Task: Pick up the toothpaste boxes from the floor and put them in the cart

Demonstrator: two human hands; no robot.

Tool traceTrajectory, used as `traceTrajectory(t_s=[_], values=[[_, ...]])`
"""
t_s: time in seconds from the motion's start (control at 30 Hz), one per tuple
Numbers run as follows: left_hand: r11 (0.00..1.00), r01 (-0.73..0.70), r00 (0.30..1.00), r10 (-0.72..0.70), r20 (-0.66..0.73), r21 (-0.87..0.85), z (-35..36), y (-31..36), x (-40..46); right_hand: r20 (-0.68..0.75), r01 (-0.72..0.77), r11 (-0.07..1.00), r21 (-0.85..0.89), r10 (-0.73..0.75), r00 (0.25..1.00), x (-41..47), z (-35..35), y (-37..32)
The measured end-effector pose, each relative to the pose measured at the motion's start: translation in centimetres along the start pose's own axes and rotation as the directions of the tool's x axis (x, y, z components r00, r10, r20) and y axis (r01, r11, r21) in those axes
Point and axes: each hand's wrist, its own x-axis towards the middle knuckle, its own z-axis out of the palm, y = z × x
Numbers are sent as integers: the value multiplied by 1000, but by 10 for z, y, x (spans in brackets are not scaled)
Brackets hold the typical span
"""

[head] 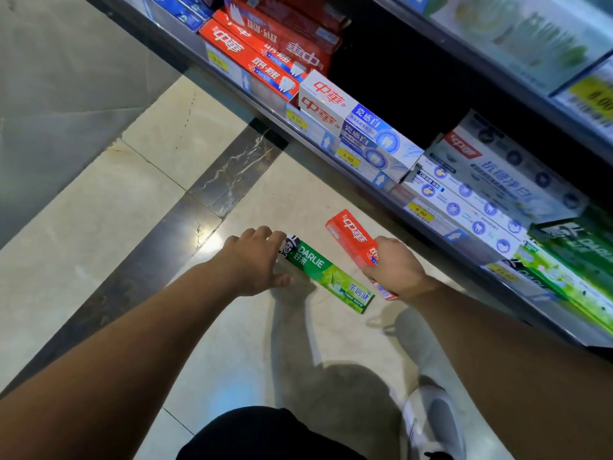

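Observation:
A green Darlie toothpaste box [328,276] lies on the pale tiled floor [132,200], pointing toward the lower right. My left hand [255,260] is wrapped around its upper-left end, fingers over the top and thumb underneath. A red toothpaste box [353,239] is tilted above the floor, and my right hand [396,268] grips its lower end. The two boxes lie close together, the red one to the right of the green one. No cart is in view.
A low store shelf [331,154] with price tags runs diagonally from the top left to the right edge, stocked with red, white and green toothpaste boxes. A dark marble strip [185,227] crosses the floor. My white shoe [434,416] stands at the bottom right.

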Motion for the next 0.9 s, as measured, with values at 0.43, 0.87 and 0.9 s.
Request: traceTrajectory(t_s=[0.43,0.87,0.9], values=[[823,-347,932,355,71,449,39,61,66,197,-285,951,-123,305,932,-26,-23,51],[992,129,989,-129,-77,-14,41,27,32,246,-228,970,-86,242,939,-33,-38,30],[971,179,977,-195,-85,-159,39,18,24,248,-219,972,-81,233,940,-37,-42,24]])
